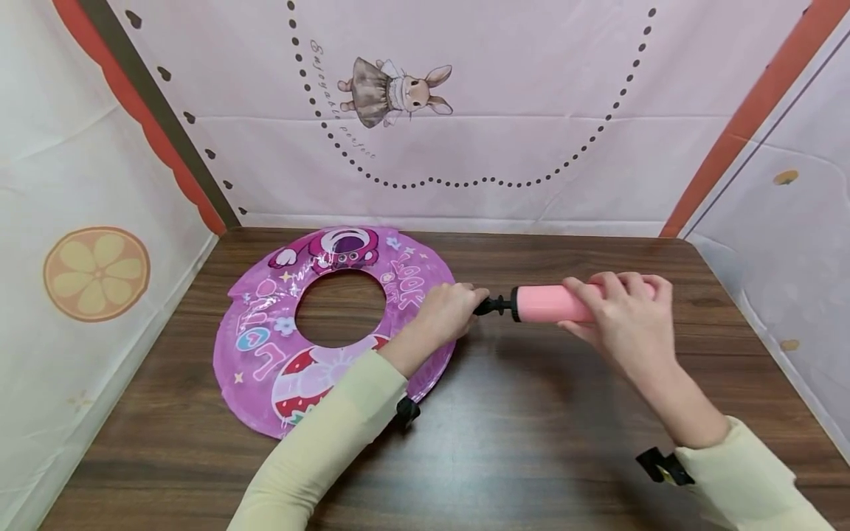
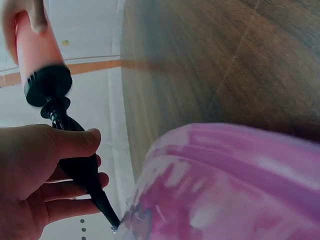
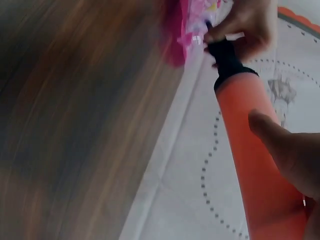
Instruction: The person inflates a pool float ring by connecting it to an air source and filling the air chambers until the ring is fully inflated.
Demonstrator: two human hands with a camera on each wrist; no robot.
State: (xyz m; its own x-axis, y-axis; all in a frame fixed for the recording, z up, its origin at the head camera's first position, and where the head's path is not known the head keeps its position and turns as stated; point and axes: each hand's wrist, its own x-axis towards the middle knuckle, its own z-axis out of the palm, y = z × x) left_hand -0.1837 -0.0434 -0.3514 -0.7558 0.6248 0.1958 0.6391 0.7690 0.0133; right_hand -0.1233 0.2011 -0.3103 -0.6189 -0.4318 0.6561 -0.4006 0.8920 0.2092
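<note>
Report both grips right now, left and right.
Left grip: closed, holding the black nozzle.
Right grip: closed, holding the pink pump barrel.

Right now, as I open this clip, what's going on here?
A person's right hand grips a pink cylindrical hand pump, held above the dark wood-grain table. The left hand holds the pump's black tapered nozzle, whose narrow end meets the edge of a purple, cartoon-printed plastic swim ring. The ring lies on the table, to the left of the pump. Whether the nozzle is seated in a valve can't be told.
</note>
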